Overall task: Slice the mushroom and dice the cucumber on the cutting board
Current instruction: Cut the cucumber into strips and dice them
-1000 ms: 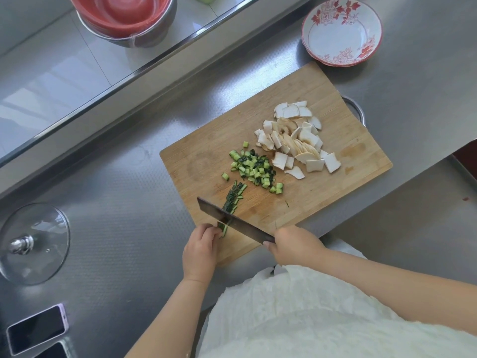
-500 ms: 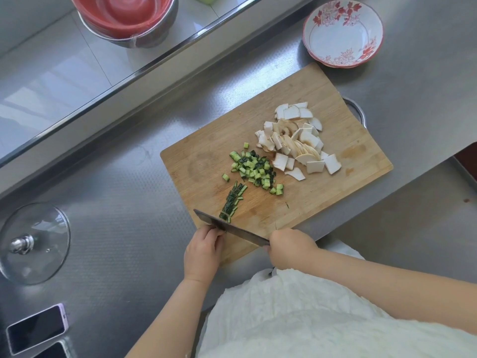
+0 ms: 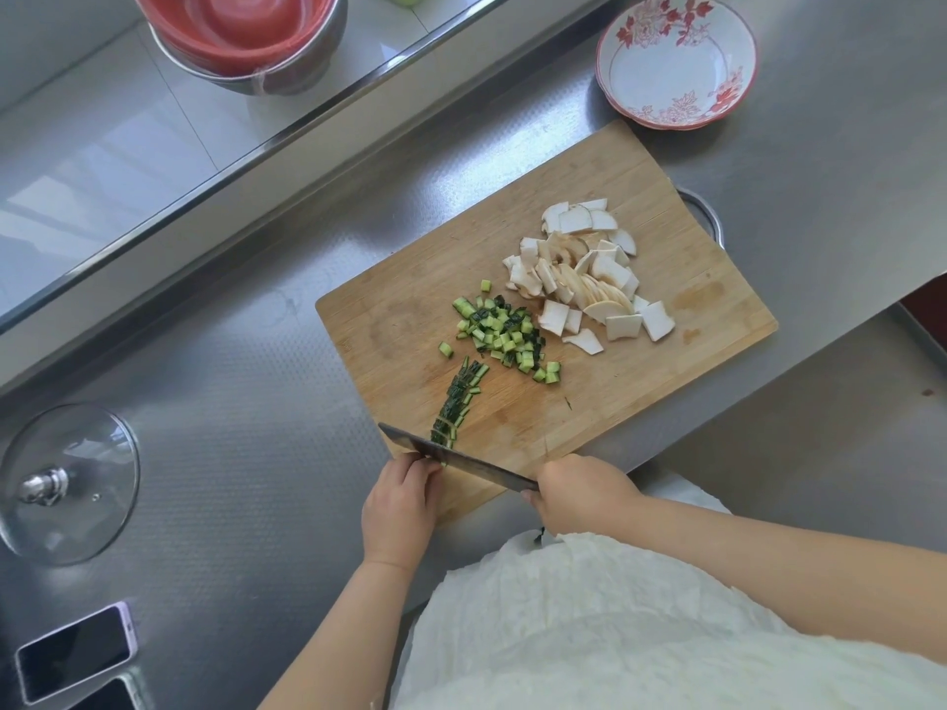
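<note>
A wooden cutting board (image 3: 640, 402) lies at an angle on the steel counter. White mushroom slices (image 3: 589, 279) are piled on its right half. A heap of diced cucumber (image 3: 505, 335) sits mid-board, and a row of cut cucumber strips (image 3: 457, 402) runs toward the near edge. My right hand (image 3: 579, 491) grips the handle of a cleaver (image 3: 456, 456), whose blade stands across the near end of the strips. My left hand (image 3: 402, 499) rests curled just behind the blade, fingertips on the last bit of cucumber, which is mostly hidden.
A red-flowered white bowl (image 3: 676, 61) stands beyond the board's far corner. A glass pot lid (image 3: 64, 484) lies at the left, two phones (image 3: 74, 653) at the bottom left. A steel bowl holding a red basin (image 3: 246, 33) sits past the raised counter ledge.
The cleaver has stepped along the cucumber strips toward me, leaving more cut pieces behind it. My left hand has drawn back with it.
</note>
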Action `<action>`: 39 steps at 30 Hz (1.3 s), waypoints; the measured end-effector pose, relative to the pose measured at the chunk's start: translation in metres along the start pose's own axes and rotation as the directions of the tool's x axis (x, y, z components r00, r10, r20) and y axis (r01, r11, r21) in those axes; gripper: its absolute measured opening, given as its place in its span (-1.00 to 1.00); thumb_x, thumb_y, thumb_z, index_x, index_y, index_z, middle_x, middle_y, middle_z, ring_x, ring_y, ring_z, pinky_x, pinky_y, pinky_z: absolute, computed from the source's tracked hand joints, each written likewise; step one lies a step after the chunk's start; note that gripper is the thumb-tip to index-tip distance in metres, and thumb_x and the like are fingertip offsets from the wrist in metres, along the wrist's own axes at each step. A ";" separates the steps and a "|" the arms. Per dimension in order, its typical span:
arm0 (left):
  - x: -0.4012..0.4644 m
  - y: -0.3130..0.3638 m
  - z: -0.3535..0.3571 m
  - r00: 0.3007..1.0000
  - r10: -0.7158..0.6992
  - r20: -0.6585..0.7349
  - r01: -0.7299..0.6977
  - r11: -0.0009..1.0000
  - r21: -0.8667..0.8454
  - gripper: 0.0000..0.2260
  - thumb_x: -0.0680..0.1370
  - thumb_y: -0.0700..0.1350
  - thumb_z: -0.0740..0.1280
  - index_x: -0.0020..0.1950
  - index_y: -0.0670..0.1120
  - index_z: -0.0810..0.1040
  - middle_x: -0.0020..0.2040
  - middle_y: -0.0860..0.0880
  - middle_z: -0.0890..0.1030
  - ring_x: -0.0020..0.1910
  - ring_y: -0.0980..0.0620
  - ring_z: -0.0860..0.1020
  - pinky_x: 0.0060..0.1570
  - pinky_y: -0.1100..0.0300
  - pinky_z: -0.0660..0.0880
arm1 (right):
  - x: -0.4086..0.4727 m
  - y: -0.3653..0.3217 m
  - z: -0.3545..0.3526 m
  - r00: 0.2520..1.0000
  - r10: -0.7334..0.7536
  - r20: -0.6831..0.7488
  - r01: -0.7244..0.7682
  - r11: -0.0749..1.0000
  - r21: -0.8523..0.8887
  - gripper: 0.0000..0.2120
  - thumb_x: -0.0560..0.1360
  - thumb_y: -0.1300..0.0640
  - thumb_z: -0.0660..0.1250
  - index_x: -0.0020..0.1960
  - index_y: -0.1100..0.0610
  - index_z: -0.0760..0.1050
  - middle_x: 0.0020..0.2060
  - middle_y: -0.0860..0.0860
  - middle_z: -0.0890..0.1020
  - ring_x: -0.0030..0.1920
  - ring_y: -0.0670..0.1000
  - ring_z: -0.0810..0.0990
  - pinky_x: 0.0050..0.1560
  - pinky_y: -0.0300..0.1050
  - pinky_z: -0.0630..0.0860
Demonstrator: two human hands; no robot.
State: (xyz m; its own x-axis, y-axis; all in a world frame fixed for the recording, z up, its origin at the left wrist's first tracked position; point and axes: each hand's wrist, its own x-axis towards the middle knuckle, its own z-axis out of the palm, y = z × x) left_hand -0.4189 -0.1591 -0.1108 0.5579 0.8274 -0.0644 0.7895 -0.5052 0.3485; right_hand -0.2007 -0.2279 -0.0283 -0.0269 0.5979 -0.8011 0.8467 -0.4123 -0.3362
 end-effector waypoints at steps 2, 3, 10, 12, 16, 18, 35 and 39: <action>0.001 0.000 0.000 1.000 -0.003 -0.007 0.003 1.000 0.006 -0.92 0.48 -0.12 0.42 -0.12 -0.12 0.66 -0.17 -0.03 0.61 -0.19 -0.06 0.58 -0.40 0.13 0.51 | 0.002 0.000 0.001 1.000 0.001 0.003 -0.001 1.000 -0.009 -0.77 0.63 0.03 0.12 -0.02 0.14 0.48 -0.10 0.12 0.58 -0.20 0.10 0.44 -0.25 -0.10 0.34; 0.001 0.000 0.000 1.000 -0.008 -0.008 0.008 1.000 0.007 -0.94 0.46 -0.15 0.45 -0.13 -0.12 0.66 -0.18 -0.03 0.61 -0.19 -0.05 0.58 -0.40 0.14 0.51 | 0.002 0.000 0.002 1.000 0.005 0.005 -0.005 1.000 -0.014 -0.80 0.62 0.06 0.13 -0.03 0.13 0.47 -0.12 0.11 0.56 -0.22 0.09 0.42 -0.25 -0.10 0.35; 0.001 0.000 0.000 1.000 -0.012 0.003 0.012 1.000 -0.012 -0.77 0.52 -0.03 0.25 -0.12 -0.11 0.66 -0.17 -0.01 0.60 -0.18 -0.03 0.55 -0.38 0.14 0.52 | 0.010 -0.004 0.005 0.998 0.053 0.026 -0.053 0.999 -0.010 -0.83 0.60 0.12 0.16 0.01 0.16 0.51 -0.14 0.07 0.56 -0.20 0.09 0.44 -0.24 -0.10 0.38; 0.001 0.003 -0.001 1.000 -0.030 0.009 0.030 0.999 -0.030 -0.94 0.49 -0.15 0.41 -0.12 -0.12 0.65 -0.17 -0.02 0.60 -0.18 -0.04 0.56 -0.36 0.13 0.53 | 0.011 -0.002 0.005 0.998 0.054 0.026 -0.055 0.997 0.053 -0.76 0.62 0.04 0.15 0.03 0.18 0.50 -0.13 0.11 0.58 -0.21 0.10 0.48 -0.26 -0.11 0.39; 0.003 0.009 -0.004 0.983 -0.183 0.035 0.186 0.974 -0.133 -0.92 0.47 -0.25 0.44 -0.11 -0.09 0.63 -0.18 0.03 0.61 -0.18 0.01 0.54 -0.27 0.19 0.46 | 0.010 0.008 0.007 0.998 0.066 -0.006 -0.064 0.982 0.180 -0.63 0.61 -0.08 0.12 -0.06 0.19 0.51 -0.25 0.09 0.58 -0.22 0.12 0.59 -0.30 -0.09 0.43; 0.006 0.017 -0.009 0.915 -0.396 0.075 0.401 0.872 -0.281 -0.89 0.54 -0.20 0.33 -0.09 0.01 0.58 -0.17 0.09 0.59 -0.14 0.07 0.53 -0.20 0.17 0.43 | 0.008 0.012 0.006 0.998 0.064 -0.016 -0.060 0.980 0.191 -0.62 0.61 -0.10 0.12 -0.04 0.18 0.53 -0.21 0.10 0.61 -0.16 0.12 0.61 -0.25 -0.06 0.48; 0.019 0.025 -0.010 0.726 -0.685 -0.053 0.555 0.630 -0.543 -0.87 0.65 -0.08 0.12 -0.02 -0.05 0.43 -0.13 -0.01 0.51 -0.14 0.01 0.47 -0.17 0.17 0.36 | 0.013 0.020 -0.010 0.997 0.076 0.013 -0.077 0.990 0.119 -0.69 0.60 -0.09 0.16 -0.11 0.13 0.48 -0.40 0.00 0.47 -0.37 0.02 0.47 -0.42 -0.16 0.33; 0.036 0.027 -0.007 0.719 -0.695 0.000 0.568 0.588 -0.576 -0.85 0.66 -0.07 0.12 0.10 -0.05 0.45 0.02 0.01 0.54 0.00 0.05 0.49 0.00 0.15 0.40 | 0.018 0.026 -0.026 0.982 0.170 -0.080 -0.153 0.970 0.188 -0.65 0.60 -0.11 0.15 -0.25 0.09 0.37 -0.40 0.00 0.47 -0.41 0.00 0.44 -0.45 -0.17 0.31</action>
State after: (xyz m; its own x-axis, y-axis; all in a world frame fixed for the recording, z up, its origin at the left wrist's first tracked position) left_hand -0.3792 -0.1417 -0.0969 -0.1478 0.9460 -0.2885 0.6338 0.3146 0.7067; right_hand -0.1651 -0.2100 -0.0381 0.1606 0.5721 -0.8043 0.7255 -0.6209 -0.2968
